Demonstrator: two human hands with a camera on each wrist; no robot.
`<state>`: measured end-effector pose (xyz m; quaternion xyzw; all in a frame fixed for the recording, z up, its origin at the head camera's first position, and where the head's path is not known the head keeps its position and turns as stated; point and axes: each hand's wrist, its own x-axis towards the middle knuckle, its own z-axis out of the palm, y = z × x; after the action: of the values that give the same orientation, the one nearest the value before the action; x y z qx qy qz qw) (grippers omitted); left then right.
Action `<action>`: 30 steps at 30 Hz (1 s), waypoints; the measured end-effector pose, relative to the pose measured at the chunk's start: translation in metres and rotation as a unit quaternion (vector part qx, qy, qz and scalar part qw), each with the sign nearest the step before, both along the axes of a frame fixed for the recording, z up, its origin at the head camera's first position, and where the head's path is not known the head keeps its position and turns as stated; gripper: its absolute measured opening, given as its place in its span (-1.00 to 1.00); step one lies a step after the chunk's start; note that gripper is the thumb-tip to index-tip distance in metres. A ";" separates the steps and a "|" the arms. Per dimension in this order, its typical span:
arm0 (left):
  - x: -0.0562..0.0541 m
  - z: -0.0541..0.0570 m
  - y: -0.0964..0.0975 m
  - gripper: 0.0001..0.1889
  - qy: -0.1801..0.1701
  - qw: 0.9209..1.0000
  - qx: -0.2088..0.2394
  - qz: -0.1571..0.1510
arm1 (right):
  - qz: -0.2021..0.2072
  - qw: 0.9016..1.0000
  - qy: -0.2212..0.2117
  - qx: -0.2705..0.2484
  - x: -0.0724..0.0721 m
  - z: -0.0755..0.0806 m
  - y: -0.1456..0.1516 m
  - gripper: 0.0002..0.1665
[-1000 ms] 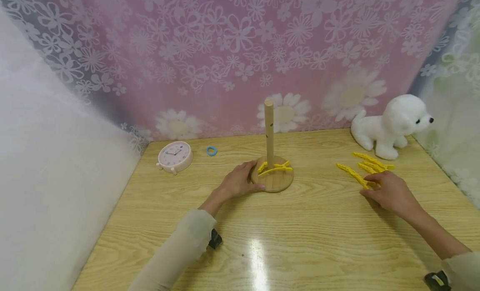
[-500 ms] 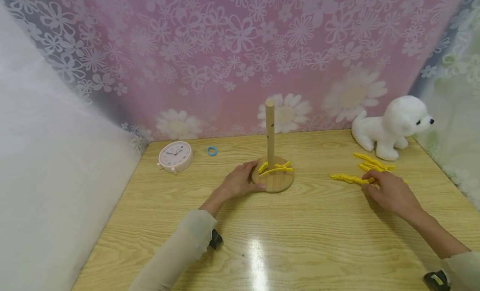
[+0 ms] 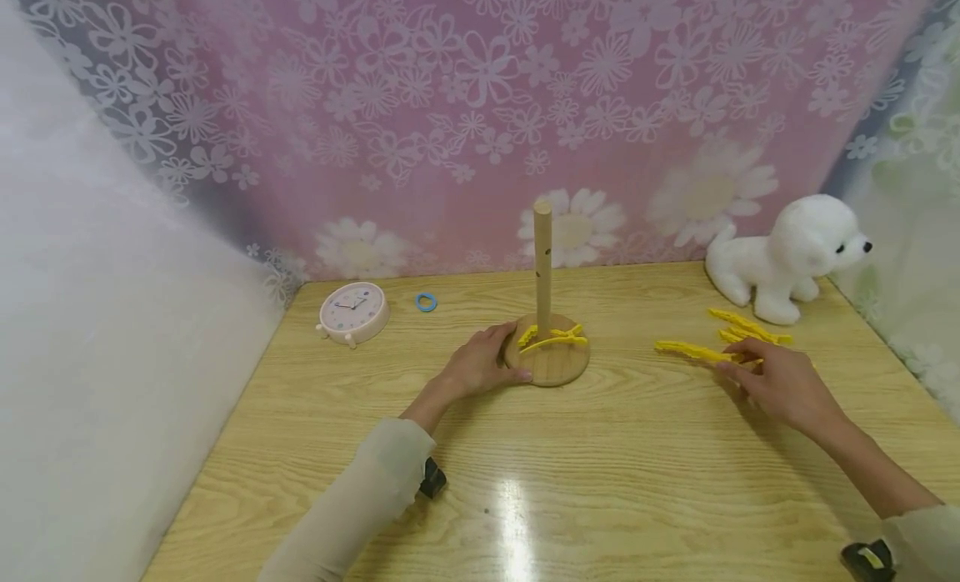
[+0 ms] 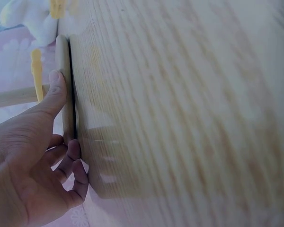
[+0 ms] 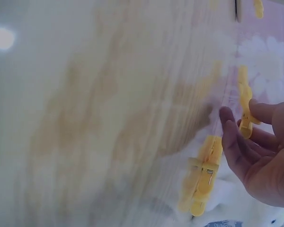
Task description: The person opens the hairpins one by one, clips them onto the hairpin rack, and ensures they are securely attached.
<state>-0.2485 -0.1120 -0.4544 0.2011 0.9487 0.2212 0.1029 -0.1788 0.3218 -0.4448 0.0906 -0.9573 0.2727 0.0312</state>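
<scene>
My left hand (image 3: 480, 363) grips the left rim of a round wooden base (image 3: 558, 372); in the left wrist view its thumb presses on the base's edge (image 4: 63, 52). From that base rises an upright wooden post (image 3: 543, 269). Low around the post sits a yellow alligator hair clip (image 3: 555, 342), one arm passing in front. My right hand (image 3: 783, 386) pinches another yellow hair clip (image 3: 686, 349) near its tail, toothed end pointing left. Thumb and fingers around this clip (image 5: 244, 92) show in the right wrist view. More yellow clips (image 3: 744, 322) lie just beyond that hand, partly hidden.
A white plush dog (image 3: 783, 257) sits at the back right corner. At the back left stand a pink alarm clock (image 3: 354, 311) and a blue ring-shaped band (image 3: 426, 303). A pink flowered curtain (image 3: 450, 132) hangs along the table's (image 3: 600, 474) back edge.
My right hand has turned the pinched clip from a slant to nearly level, its toothed end swinging toward me and left. The left hand keeps its grip on the base.
</scene>
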 end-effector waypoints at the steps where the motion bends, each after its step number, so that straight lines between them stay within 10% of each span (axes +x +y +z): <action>1: 0.000 0.000 0.000 0.01 0.000 1.000 0.000 0.000 | 0.000 1.000 0.009 -0.003 0.000 0.000 0.000 -0.51; 30: 0.000 0.002 -0.001 0.02 -0.007 1.000 0.003 -0.004 | 0.013 0.991 0.098 -0.086 -0.028 0.027 -0.079 -0.66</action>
<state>-0.2485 -0.1127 -0.4529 0.2032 0.9464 0.2255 0.1100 -0.2070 0.2430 -0.4175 0.1260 -0.9215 0.3438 0.1293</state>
